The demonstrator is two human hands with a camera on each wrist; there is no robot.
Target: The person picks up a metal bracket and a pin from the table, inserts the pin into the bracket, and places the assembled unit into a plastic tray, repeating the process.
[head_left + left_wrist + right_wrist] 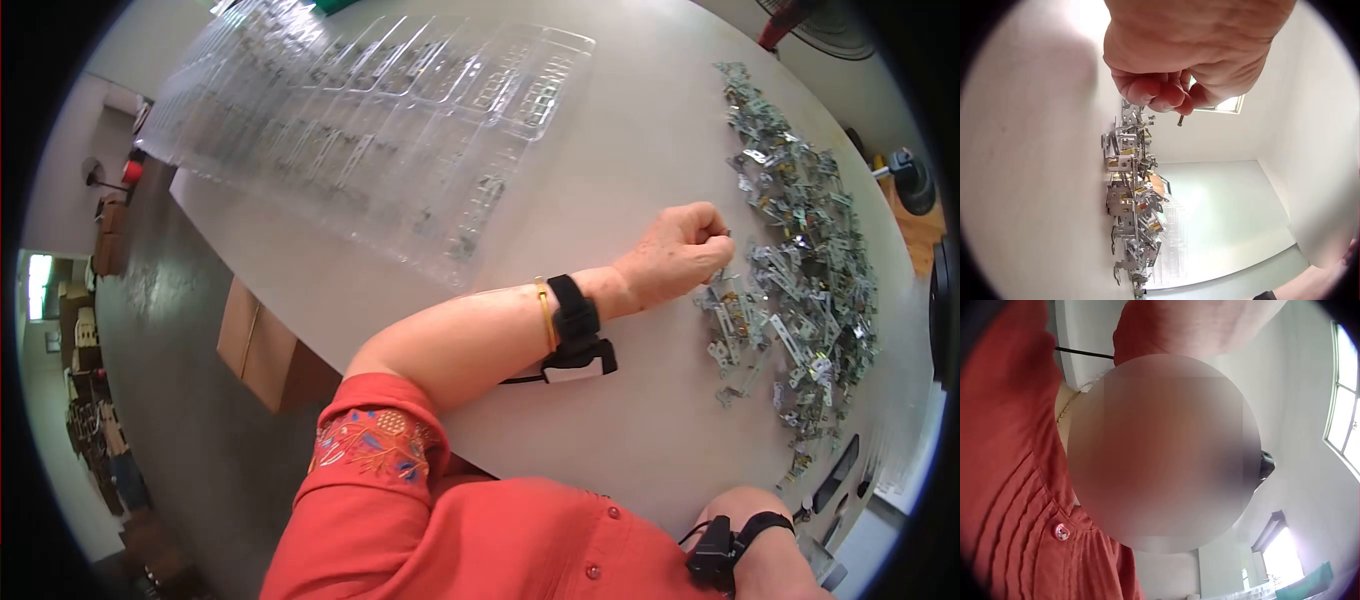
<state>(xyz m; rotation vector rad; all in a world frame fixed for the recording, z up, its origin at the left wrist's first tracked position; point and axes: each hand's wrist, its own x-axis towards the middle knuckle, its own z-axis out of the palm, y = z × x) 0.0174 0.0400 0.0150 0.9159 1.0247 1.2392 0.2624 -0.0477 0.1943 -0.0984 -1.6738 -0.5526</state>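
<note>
My left hand [680, 255] is over the table beside the near edge of a long heap of small metal brackets [800, 330]. Its curled fingertips and thumb pinch a thin metal pin [1180, 120], whose small rounded end pokes out below them in the left wrist view. Most of the pin is hidden by the fingers. The right hand [745, 505] is bent close to the body at the lower right, behind its wrist camera. Only blurred skin of it shows along the top of the right wrist view, and its fingers are hidden.
Clear plastic trays [592, 48] with long compartments, some holding metal parts, lie across the table's far left. A phone [838, 472] is at the right edge. On the floor to the left stands a cardboard box [250, 335]. A fan [825, 25] is beyond the far edge.
</note>
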